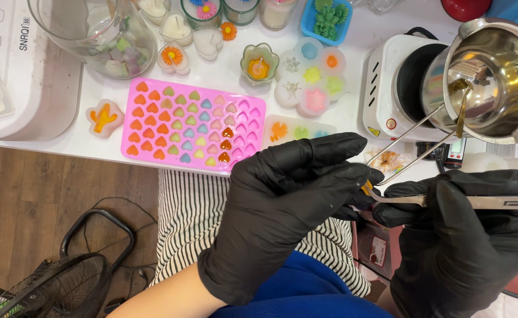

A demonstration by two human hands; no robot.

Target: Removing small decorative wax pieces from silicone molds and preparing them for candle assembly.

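Note:
Both my hands wear black gloves and meet below the table edge. My left hand pinches a small orange piece between thumb and fingers. My right hand grips silver tweezers held level, their tip touching the orange piece. Long metal tongs slant from beside my left thumb up into a tilted steel pot, where a dark amber strip hangs. I cannot tell whether a hand holds the tongs.
The pot sits on a white hot plate. On the white table lie a pink heart mould, partly filled, a round flower mould, a cactus mould, a glass jug and small candles. A black fan stands on the floor.

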